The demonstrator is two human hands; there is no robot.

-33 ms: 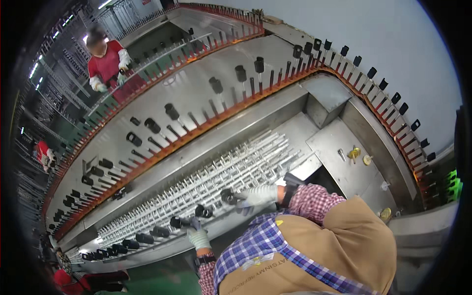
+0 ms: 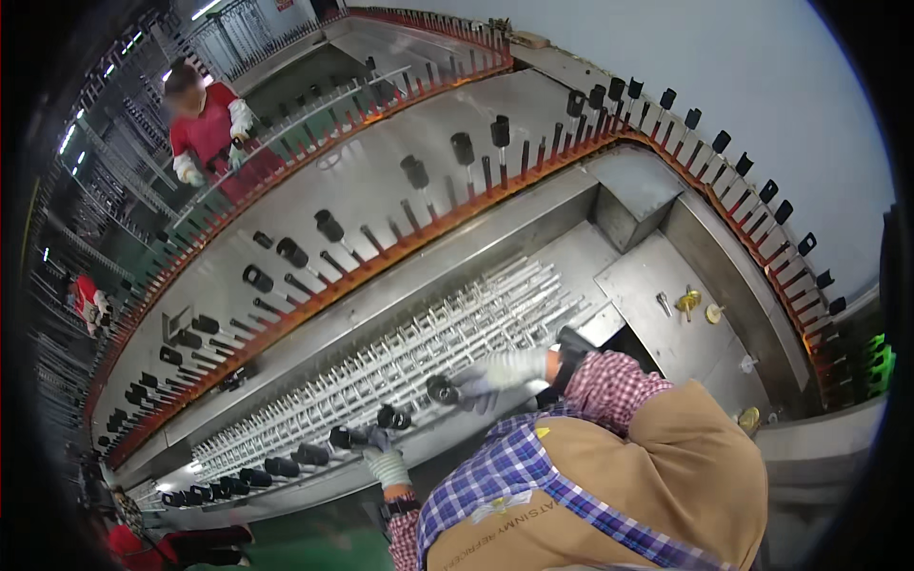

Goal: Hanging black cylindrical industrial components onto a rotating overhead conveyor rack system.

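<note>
My right hand [image 2: 500, 379], in a pale glove with grey fingers, is closed on a black cylindrical part [image 2: 442, 389] above the near edge of a silver metal rack [image 2: 381, 357] with many prongs. My left hand [image 2: 385, 461], gloved alike, is at that near edge with its fingers bent. They lie against another black cylindrical part [image 2: 345, 437]; what exactly they grip is hidden. Between the hands, a further black part [image 2: 392, 417] sits at the rack's edge. Several more black parts [image 2: 282, 466] run in a row to the left.
The racks lie in a steel trough [image 2: 562, 205]. Beyond it curves an orange-edged conveyor [image 2: 381, 255] with upright pins, some bearing black parts. Brass-coloured pieces [image 2: 687, 302] lie on a steel plate at right. A co-worker in red [image 2: 205, 128] stands across the line.
My right hand, with its black part, has shifted slightly right and down. My left hand is almost where it was. Black parts on the conveyor have moved a little.
</note>
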